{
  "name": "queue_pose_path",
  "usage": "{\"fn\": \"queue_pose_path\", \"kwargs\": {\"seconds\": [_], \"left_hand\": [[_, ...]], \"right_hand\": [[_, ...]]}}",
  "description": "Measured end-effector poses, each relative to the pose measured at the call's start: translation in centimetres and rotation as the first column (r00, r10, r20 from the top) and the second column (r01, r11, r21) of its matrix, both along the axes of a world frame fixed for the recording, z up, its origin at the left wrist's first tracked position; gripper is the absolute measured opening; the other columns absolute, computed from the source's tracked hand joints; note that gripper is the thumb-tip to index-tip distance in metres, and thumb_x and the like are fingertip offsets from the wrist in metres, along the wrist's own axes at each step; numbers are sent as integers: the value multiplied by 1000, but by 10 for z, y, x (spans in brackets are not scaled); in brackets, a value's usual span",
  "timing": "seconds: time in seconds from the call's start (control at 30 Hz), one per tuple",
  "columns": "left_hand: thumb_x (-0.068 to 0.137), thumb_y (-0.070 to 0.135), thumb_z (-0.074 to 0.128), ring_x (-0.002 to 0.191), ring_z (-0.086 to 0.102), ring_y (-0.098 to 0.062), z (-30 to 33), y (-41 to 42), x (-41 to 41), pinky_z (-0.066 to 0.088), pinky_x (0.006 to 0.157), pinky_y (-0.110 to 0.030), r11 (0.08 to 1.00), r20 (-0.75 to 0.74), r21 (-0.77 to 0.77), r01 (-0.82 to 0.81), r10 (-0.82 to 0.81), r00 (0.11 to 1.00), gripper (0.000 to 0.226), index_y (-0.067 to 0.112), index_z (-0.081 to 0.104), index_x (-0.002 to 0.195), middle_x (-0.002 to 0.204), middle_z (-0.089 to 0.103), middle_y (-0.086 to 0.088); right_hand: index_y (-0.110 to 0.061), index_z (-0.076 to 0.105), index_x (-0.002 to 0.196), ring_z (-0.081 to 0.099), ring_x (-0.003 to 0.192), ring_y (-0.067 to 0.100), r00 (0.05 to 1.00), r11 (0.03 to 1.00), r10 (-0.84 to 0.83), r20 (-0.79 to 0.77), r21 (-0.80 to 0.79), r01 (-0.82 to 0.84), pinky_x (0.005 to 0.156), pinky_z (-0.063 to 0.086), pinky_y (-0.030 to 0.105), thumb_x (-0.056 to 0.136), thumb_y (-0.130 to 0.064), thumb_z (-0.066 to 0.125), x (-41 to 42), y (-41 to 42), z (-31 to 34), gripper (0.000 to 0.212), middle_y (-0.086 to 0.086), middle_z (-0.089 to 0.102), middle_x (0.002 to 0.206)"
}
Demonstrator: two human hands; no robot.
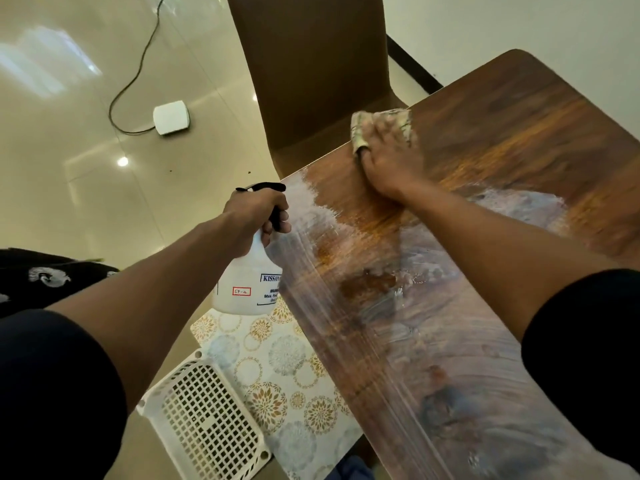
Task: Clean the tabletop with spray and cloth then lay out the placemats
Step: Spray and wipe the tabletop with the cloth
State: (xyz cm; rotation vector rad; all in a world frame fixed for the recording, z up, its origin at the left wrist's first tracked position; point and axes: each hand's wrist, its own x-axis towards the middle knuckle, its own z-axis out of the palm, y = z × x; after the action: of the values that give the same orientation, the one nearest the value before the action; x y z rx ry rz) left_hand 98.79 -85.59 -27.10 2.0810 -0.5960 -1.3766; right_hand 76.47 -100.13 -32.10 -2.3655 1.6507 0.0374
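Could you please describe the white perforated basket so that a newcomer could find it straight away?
Start at the wooden table and look down past its left edge, below the spray bottle. There a floral placemat lies, and the white basket sits on its left part. It alone has a square grid of holes.

We see a bright, evenly lit scene; ceiling lights glare off the glossy floor (86, 140) at ten o'clock. The right hand (388, 157) and cloth (367, 129) smear with motion blur (edges soft). Wet streaks shine pale on the tabletop (519, 133). Wide-angle distortion bends lines toward the frame's edges.
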Motion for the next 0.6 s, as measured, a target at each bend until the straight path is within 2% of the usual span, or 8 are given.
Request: {"fn": "queue_pose_path", "kwargs": {"seconds": [0.1, 0.17, 0.3, 0.37, 0.4, 0.5, 0.57, 0.6], "left_hand": [[96, 10, 64, 38, 58, -7, 0, 5, 6, 39, 39, -16, 1000, -1, 3, -10, 10, 1000, 16, 6, 67, 81, 77, 70, -12], [96, 11, 64, 37, 57, -8, 1, 9, 10, 38, 38, -16, 1000, -17, 5, -26, 26, 1000, 17, 6, 66, 79, 78, 70, -13], [96, 8, 65, 52, 68, -15, 5, 27, 15, 37, 38, -20, 996, -49, -35, -81, 79, 996, 9, 14, 70, 91, 72, 68, -8], [96, 7, 64, 59, 70, -20, 7, 37, 15, 35, 39, -20, 994, -60, -61, -94, 90, 994, 20, 25, 71, 101, 70, 67, -7], [96, 7, 64, 61, 70, -22, 9, 41, 15, 35, 39, -20, 994, -54, -63, -93, 90, 994, 22, 28, 71, 102, 72, 67, -9], [93, 8, 66, 71, 69, -28, 12, 51, 12, 35, 42, -24, 996, -24, -42, -78, 77, 997, 15, 21, 69, 88, 77, 67, -14], [94, 7, 66, 69, 67, -26, 14, 56, 11, 35, 43, -24, 995, -41, -51, -89, 87, 995, 18, 25, 71, 94, 79, 67, -14], [95, 7, 65, 65, 67, -23, 16, 57, 11, 35, 42, -24, 993, -56, -64, -98, 95, 994, 24, 29, 72, 103, 78, 67, -12]], "right_hand": [[-24, 2, 168, -7, 162, 22, 994, 995, -104, 14, 13, 104, 128, -2, 55, 111, -43, 20, 10, -4, -1, 63, 1, -4, 176], [-24, 2, 168, -7, 162, 24, 994, 994, -110, 16, -3, 110, 128, -2, 57, 111, -44, 22, 26, 12, -4, 64, 2, -4, 176], [-24, -2, 168, -10, 162, 25, 997, 998, 66, 47, -2, -66, 128, -6, 56, 111, -46, 21, 63, 68, -7, 65, 3, -8, 176], [-25, -7, 167, -13, 161, 23, 982, 983, 183, 55, 13, -184, 129, -7, 54, 111, -48, 19, 75, 103, -7, 66, 1, -13, 175], [-26, -8, 167, -13, 161, 22, 968, 969, 247, 50, 8, -247, 129, -5, 54, 111, -48, 17, 76, 119, -8, 65, 0, -14, 175], [-29, -8, 167, -15, 160, 16, 900, 900, 436, -10, -6, -436, 129, -5, 50, 111, -45, 17, 59, 132, -8, 63, -5, -15, 174], [-32, -10, 166, -16, 160, 15, 889, 889, 457, -35, 9, -457, 130, -4, 50, 112, -43, 18, 46, 114, -1, 63, -7, -16, 173], [-32, -11, 166, -16, 160, 16, 913, 914, 405, -40, 35, -404, 130, -3, 52, 112, -42, 19, 39, 103, 4, 63, -7, -16, 173]]}}
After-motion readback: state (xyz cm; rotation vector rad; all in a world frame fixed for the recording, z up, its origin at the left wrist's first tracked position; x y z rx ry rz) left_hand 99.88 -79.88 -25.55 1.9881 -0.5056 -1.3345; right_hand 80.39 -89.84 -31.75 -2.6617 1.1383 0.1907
